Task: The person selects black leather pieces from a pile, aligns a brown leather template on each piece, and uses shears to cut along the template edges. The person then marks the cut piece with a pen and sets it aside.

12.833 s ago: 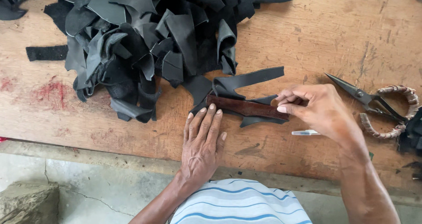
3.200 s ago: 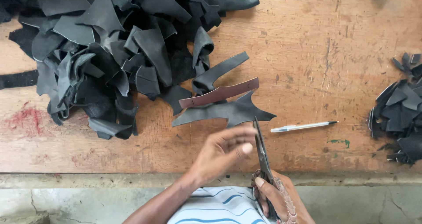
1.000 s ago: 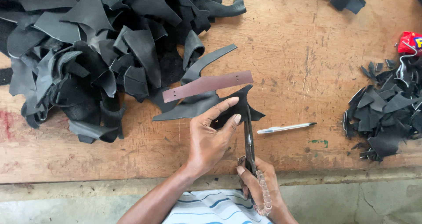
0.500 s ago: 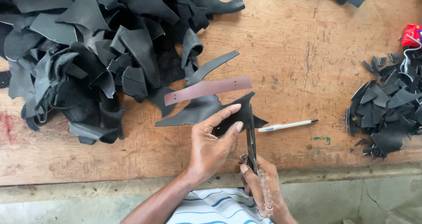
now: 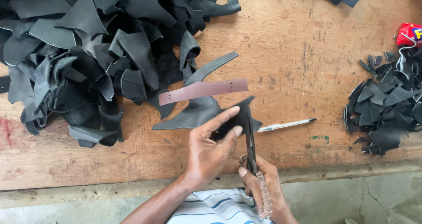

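Two hands worked just below the brown strip (image 5: 203, 91): left hand (image 5: 211, 147) pinched a black piece (image 5: 235, 118); right hand (image 5: 261, 184) gripped shears (image 5: 250, 140), blades pointing away along its right edge.

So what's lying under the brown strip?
The brown strip rests on dark leather scraps, its right end over the bare wooden table. Whatever lies directly beneath its middle is covered.
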`<state>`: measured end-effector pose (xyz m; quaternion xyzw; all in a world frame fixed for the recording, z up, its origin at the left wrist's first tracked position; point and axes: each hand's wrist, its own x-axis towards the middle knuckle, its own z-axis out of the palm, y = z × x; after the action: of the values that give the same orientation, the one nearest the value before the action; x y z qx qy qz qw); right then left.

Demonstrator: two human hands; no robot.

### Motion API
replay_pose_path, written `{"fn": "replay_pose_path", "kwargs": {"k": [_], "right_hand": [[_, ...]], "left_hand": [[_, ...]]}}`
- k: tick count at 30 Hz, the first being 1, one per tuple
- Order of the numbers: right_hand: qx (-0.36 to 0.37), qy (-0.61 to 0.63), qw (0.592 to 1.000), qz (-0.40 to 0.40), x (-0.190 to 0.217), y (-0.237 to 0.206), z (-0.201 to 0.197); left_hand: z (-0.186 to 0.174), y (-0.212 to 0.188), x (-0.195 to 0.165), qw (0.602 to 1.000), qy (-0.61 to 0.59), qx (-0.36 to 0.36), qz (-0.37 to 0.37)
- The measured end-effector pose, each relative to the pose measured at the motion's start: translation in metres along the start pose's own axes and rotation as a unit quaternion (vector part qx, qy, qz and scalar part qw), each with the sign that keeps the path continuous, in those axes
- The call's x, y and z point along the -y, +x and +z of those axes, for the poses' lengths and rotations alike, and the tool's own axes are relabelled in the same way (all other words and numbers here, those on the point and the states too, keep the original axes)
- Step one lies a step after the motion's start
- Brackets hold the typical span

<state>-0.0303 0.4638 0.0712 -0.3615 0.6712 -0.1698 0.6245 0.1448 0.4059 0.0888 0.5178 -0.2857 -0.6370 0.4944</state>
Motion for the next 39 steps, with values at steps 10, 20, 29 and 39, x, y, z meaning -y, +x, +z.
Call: {"fn": "replay_pose_path", "kwargs": {"k": [10, 20, 29, 39], "right_hand": [[-0.009, -0.006, 0.999, -0.050, 0.007, 0.002, 0.000], [0.015, 0.054, 0.998, -0.004, 0.005, 0.004, 0.002], [0.041, 0.062, 0.997, -0.030, 0.000, 0.007, -0.003], [-0.191, -0.325, 0.924, -0.071, 0.093, 0.040, -0.048]], "left_hand": [[0.004, -0.006, 0.004, 1.000, -0.003, 0.019, -0.009], [0.003, -0.003, 0.009, 0.999, 0.040, -0.002, 0.000], [0.001, -0.010, 0.019, 0.998, 0.057, 0.000, -0.011], [-0.008, 0.011, -0.004, 0.968, 0.184, 0.049, -0.166]]}}
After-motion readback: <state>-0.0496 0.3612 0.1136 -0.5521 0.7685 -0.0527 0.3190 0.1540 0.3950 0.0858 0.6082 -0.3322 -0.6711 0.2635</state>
